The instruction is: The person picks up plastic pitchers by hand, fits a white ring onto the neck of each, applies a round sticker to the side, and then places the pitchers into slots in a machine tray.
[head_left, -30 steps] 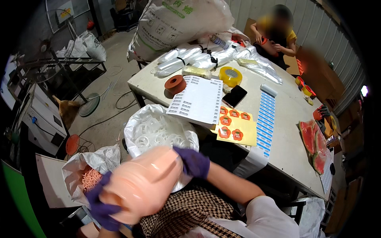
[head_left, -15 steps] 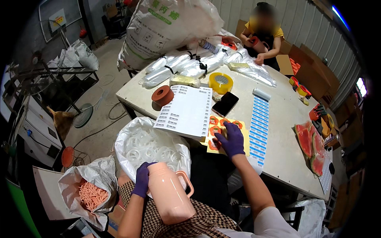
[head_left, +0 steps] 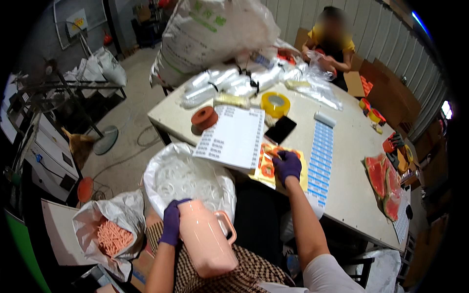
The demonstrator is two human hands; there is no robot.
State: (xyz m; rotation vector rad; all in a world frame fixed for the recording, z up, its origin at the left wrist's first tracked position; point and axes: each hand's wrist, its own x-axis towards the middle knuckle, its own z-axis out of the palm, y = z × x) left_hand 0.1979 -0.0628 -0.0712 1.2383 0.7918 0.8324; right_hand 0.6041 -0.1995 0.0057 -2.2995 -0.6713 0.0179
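Fingers of the left hand (head_left: 172, 222) are clamped on the far end of the pink jug (head_left: 207, 241), tilted above the checked apron (head_left: 256, 266); the right hand's (head_left: 287, 167) bend over the yellow sheet (head_left: 303, 172) at the table's (head_left: 351, 195) near edge, though I cannot tell whether they pinch anything. No sticker shows on the jug's visible side; orange stickers (head_left: 267, 170) remain on the sheet. Since half a second ago, the right fingers have curled, while the jug barely shifts.

The jug (head_left: 207, 244) looks smooth, glossy plastic and the sticker sheet (head_left: 267, 170) paper.
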